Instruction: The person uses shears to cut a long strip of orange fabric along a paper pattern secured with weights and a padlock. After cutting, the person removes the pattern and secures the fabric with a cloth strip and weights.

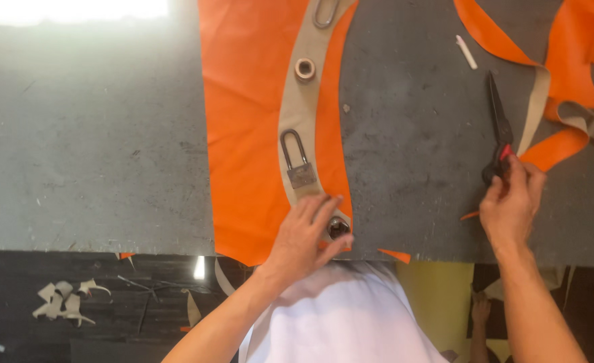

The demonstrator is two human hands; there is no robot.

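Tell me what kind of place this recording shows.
Probably a leather or fabric cutting workshop: an orange sheet under a beige pattern piece weighted by a padlock, black scissors at the right hand, offcuts on the floor.

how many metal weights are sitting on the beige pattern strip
4: an oval ring at the top edge, a round ring below, a padlock mid-strip, and a round weight by the left hand.

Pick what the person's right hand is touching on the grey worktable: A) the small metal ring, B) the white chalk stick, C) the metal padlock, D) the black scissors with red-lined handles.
D: the right hand grips the handles of the black scissors, whose blades point away across the grey worktable.
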